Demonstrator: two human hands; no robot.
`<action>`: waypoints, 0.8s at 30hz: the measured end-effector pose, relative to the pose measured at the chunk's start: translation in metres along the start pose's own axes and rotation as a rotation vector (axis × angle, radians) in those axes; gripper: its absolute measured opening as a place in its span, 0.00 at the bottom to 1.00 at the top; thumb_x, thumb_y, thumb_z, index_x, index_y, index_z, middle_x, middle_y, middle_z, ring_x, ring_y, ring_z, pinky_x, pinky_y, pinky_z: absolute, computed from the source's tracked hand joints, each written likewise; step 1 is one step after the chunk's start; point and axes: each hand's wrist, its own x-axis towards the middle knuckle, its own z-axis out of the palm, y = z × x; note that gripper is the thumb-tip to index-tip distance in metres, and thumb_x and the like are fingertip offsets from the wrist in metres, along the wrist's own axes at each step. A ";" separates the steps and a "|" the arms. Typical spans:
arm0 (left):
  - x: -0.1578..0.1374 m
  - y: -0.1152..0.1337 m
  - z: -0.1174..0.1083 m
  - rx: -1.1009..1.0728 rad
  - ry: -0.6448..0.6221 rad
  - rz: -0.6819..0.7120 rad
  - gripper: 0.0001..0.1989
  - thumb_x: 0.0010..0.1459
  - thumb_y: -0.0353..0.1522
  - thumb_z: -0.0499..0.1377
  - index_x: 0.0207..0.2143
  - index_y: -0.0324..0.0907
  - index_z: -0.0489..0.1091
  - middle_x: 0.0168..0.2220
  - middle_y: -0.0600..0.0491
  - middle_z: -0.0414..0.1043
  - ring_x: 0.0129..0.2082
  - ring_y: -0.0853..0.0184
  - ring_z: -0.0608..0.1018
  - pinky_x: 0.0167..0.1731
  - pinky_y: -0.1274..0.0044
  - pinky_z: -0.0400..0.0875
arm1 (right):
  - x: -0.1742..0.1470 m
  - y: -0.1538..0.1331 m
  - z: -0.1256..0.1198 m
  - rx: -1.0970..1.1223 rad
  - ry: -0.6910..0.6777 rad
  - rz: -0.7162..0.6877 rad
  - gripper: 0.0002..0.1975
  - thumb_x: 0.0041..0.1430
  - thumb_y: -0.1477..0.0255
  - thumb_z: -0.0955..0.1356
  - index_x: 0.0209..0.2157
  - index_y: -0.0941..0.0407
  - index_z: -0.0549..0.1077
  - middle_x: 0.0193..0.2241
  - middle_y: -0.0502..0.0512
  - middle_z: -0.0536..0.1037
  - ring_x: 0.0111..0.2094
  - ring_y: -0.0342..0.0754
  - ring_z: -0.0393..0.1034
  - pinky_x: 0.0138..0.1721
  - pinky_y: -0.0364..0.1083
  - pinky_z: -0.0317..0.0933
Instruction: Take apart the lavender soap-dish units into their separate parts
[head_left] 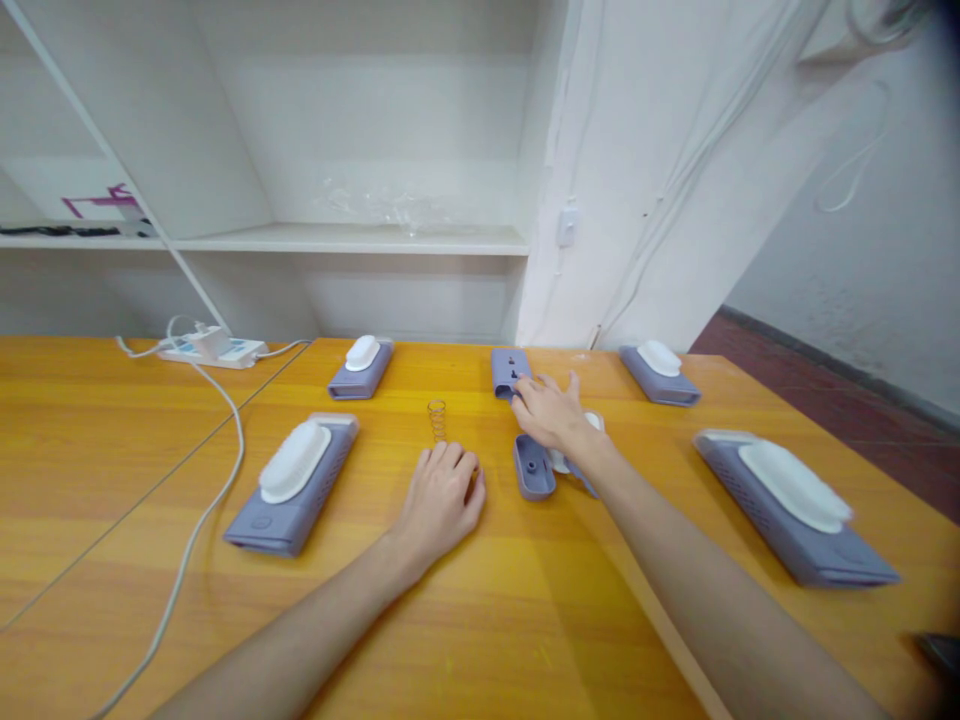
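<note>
My left hand (446, 490) rests on the wooden table with its fingers curled down. Whatever may be under the fingers is hidden. Just beyond its fingertips stands a thin coiled spring (437, 420). My right hand (551, 412) reaches farther forward with its fingers spread. Its thumb-side fingertips overlap the near corner of a grey-purple casing (508, 364) with dark holes; whether they touch is unclear. Below that hand lies a hollow grey-purple shell (535, 470) with a round post inside. Beside it, a white and purple piece (592, 421) is partly covered by my right wrist.
Grey-purple boxes with white oval brushes stand at left (296, 475), back left (363, 365), back right (660, 370) and right (795, 500). A white power strip (214, 347) trails a cable (225, 480) down the table's left side. White shelves (360, 238) rise behind.
</note>
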 end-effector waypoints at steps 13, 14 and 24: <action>0.000 -0.001 0.001 -0.008 0.006 0.000 0.07 0.61 0.31 0.49 0.33 0.42 0.65 0.33 0.49 0.67 0.36 0.62 0.68 0.36 0.69 0.62 | 0.004 0.005 0.008 0.013 -0.004 0.047 0.21 0.63 0.65 0.54 0.52 0.54 0.66 0.60 0.57 0.62 0.57 0.60 0.57 0.56 0.74 0.33; 0.000 -0.001 0.001 -0.005 0.004 0.000 0.07 0.61 0.31 0.49 0.33 0.42 0.65 0.33 0.49 0.67 0.36 0.62 0.68 0.36 0.69 0.62 | 0.003 0.004 0.007 0.013 -0.003 0.047 0.21 0.63 0.65 0.54 0.53 0.54 0.66 0.60 0.57 0.62 0.57 0.59 0.56 0.56 0.74 0.32; -0.001 -0.001 0.002 -0.005 0.027 0.012 0.07 0.61 0.31 0.49 0.32 0.42 0.65 0.33 0.50 0.67 0.35 0.62 0.68 0.36 0.69 0.62 | -0.005 0.014 0.004 0.075 -0.004 0.087 0.25 0.58 0.68 0.57 0.57 0.54 0.62 0.59 0.61 0.62 0.58 0.59 0.55 0.56 0.67 0.40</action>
